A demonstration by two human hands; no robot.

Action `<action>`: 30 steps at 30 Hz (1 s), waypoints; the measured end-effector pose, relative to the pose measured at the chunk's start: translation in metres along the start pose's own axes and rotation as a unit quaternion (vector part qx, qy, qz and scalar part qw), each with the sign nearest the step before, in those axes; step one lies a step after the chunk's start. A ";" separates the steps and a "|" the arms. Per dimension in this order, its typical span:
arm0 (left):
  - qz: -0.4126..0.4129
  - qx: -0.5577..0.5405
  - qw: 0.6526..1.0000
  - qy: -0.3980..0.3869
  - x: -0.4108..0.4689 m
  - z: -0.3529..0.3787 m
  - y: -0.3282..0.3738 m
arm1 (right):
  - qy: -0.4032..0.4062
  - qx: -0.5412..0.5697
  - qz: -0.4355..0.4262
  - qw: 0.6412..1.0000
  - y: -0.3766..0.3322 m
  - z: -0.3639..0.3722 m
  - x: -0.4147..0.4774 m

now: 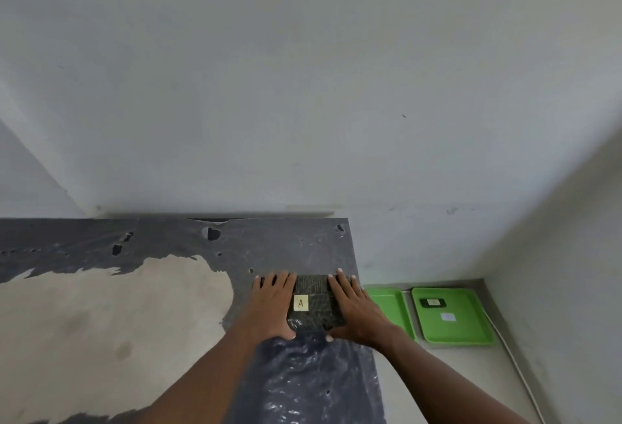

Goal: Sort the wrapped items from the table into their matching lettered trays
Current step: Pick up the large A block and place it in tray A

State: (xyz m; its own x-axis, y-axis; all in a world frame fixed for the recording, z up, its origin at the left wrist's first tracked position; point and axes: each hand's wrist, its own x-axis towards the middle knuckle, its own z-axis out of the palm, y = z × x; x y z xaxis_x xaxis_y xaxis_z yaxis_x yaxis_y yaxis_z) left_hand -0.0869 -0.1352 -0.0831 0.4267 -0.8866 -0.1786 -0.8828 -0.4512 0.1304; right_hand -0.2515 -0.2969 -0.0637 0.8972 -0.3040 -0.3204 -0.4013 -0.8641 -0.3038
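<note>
Tabletop (101, 316): packet (316, 302) between flat hands (274, 302).

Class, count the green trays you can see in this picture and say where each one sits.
2. Both lie on the floor right of the table: the left tray, partly hidden behind the right hand, and the right tray beside it. Others may lie out of view.

Your surface (101, 322) was pale and worn, with a torn dark plastic sheet (296, 248) covering its far edge and right side. On that sheet lay a dark wrapped packet (316, 302) bearing an "A" label (300, 303). To the right, the floor (454, 386) carried two green trays (471, 332) side by side; the right one held a small dark item (433, 303).
</note>
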 end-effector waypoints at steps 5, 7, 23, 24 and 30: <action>-0.037 -0.013 0.999 0.013 0.015 0.001 0.069 | 0.017 -0.027 -0.026 0.999 0.060 -0.014 -0.024; -0.049 -0.005 0.999 0.011 0.020 0.001 0.097 | 0.024 -0.036 -0.039 0.998 0.084 -0.018 -0.037; -0.024 0.064 0.996 0.052 0.010 -0.005 0.271 | 0.058 -0.098 -0.064 0.991 0.204 -0.034 -0.156; -0.026 0.067 0.996 0.049 0.006 -0.002 0.283 | 0.052 -0.101 -0.063 0.992 0.210 -0.034 -0.166; -0.021 0.053 0.997 0.052 -0.005 0.013 0.343 | 0.048 -0.110 -0.061 0.991 0.250 -0.026 -0.216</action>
State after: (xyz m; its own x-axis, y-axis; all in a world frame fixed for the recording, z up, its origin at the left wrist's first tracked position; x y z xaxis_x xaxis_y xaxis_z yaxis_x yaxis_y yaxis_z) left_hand -0.3942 -0.2844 -0.0502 0.4767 -0.8754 -0.0795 -0.8773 -0.4796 0.0204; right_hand -0.5410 -0.4574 -0.0466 0.9544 -0.2192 -0.2025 -0.2479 -0.9602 -0.1288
